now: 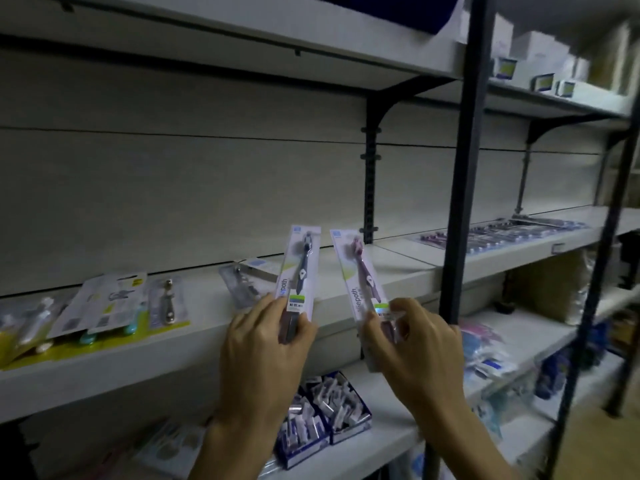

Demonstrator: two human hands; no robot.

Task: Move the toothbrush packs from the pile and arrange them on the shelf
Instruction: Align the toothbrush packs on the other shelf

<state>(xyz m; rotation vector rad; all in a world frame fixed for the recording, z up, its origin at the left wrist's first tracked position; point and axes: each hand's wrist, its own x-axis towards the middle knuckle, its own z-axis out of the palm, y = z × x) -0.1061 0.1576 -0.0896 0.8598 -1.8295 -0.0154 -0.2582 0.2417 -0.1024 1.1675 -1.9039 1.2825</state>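
Two toothbrush packs are held upright in front of the middle shelf (194, 337), each gripped at its lower end. The dark pack (298, 271), with a dark blue brush behind clear plastic, is in the left hand (266, 344); the fingers curl round its bottom edge and the thumb presses on the front, just below the green label. The pink pack (362, 275) leans slightly left at the top and is pinched by the right hand (415, 348), fingertips closing on its lower end from both sides. The two packs stand side by side, close but apart.

Behind the dark pack another pack (242, 282) lies flat on the shelf, partly hidden. Further left on the same shelf lie more packs (169, 299), some overlapping, with a white carded one (104, 303) face down on top and yellow-green packaging at the edge. To the right, past a dark upright post (464, 188), a row of packs (502, 232) lies flat on the next shelf section.

Below the hands, the lower shelf holds two blue boxes (329, 414) filled with small white items. On the top right shelf stand small white boxes (540, 46). Details are dim and slightly blurred.
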